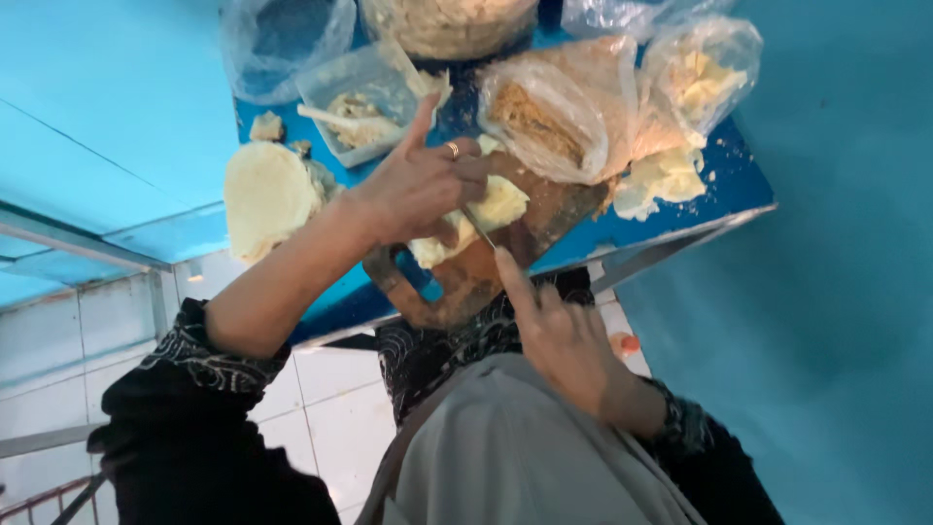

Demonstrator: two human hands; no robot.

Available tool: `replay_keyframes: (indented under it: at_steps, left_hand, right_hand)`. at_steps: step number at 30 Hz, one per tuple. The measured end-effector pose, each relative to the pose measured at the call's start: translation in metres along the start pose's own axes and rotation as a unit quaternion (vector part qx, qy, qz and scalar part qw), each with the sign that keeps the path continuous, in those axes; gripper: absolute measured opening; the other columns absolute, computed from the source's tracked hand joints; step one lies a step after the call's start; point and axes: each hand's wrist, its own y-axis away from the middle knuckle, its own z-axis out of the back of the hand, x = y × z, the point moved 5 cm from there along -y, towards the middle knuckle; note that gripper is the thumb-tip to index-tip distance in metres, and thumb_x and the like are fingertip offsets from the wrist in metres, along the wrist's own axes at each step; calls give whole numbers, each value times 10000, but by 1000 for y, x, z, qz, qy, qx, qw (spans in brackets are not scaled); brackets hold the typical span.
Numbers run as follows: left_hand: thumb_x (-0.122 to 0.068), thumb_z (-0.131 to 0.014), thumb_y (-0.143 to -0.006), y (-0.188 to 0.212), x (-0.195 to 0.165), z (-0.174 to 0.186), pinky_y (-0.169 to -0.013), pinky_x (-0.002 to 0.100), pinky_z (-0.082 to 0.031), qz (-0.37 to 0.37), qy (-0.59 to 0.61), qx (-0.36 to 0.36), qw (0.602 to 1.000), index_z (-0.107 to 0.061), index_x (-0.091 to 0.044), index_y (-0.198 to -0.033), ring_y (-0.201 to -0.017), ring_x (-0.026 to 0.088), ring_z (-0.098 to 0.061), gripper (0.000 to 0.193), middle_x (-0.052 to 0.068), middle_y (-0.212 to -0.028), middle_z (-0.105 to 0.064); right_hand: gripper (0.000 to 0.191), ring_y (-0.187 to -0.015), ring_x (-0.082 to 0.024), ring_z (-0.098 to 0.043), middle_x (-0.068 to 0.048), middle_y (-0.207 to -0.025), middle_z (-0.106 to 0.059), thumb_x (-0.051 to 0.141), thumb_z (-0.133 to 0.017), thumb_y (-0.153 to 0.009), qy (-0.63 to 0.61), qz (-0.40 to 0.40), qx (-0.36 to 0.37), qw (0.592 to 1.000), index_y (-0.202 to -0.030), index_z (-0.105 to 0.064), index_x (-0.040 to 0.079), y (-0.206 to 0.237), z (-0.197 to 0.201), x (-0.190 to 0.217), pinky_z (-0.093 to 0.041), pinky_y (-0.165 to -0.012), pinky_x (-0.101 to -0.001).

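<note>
Worn wooden cutting board (544, 209), brown and rounded, with a looped handle at 7 o'clock, lying on a blue tabletop (743, 175). On it, a pale yellow, soft-looking block of dough (491, 209), lumpy at the edges. Left hand (418, 185), ring on one finger, curled down over the block, fingers bent and pressing on it, index finger lifted toward 12 o'clock. Right hand (569, 335) at 5 o'clock from the board, fingers loosely folded, index finger extended along a thin knife (478, 227) whose blade meets the block; how firmly the handle is held cannot be told. At 9 o'clock from the board, a flat round disc of dough (267, 194), smooth and cream-coloured. At 11 o'clock, a clear rectangular plastic tub (355, 83) with crumbly pale scraps. At 1 o'clock, crinkled transparent plastic bags (583, 107) holding tan crumbs and yellow chunks. Dark patterned sleeves (209, 360) on both forearms.
</note>
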Motion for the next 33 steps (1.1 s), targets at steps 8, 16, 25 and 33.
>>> replay_keyframes:
  at_steps: [8,16,25,33]
  left_hand:
    - [-378,-902,-570,2,2,0,-1155,746,-72,6,6,-17,1000,-741,-231,-1088,-1319,197,-490,562,-85,-1191,-615]
    - [-424,-870,-617,11,-6,1,-1157,764,-104,15,-17,-73,997,-726,-218,-1162,-1314,207,-502,601,-41,-1190,-608]
    - [-501,-837,-684,60,-13,-13,-1038,777,-164,324,83,-116,935,-695,-119,-1156,-1304,324,-492,624,103,-1325,-547]
    - [-401,-761,-855,73,-25,-31,-1067,760,-198,406,211,-104,883,-650,-133,-1271,-1253,343,-531,507,73,-1243,-563]
  right_hand:
    - [792,-584,-335,-634,-134,-773,-605,48,-592,-853,-94,24,-27,995,-1591,-312,107,36,13,-14,-514,-520,-469]
    - [643,-858,-287,-772,-113,-1148,-773,58,-582,-900,-233,7,-2,972,-1529,-486,148,80,67,-99,-628,-751,-374]
    - [430,-708,-215,-656,-93,-932,-730,105,-865,-874,-100,-151,-259,949,-1292,-774,146,38,79,-189,-519,-653,-332]
    - [237,-1070,-298,-653,-46,-1109,-738,147,-824,-968,-23,-8,-275,961,-1200,-775,164,-43,34,-253,-545,-895,-411]
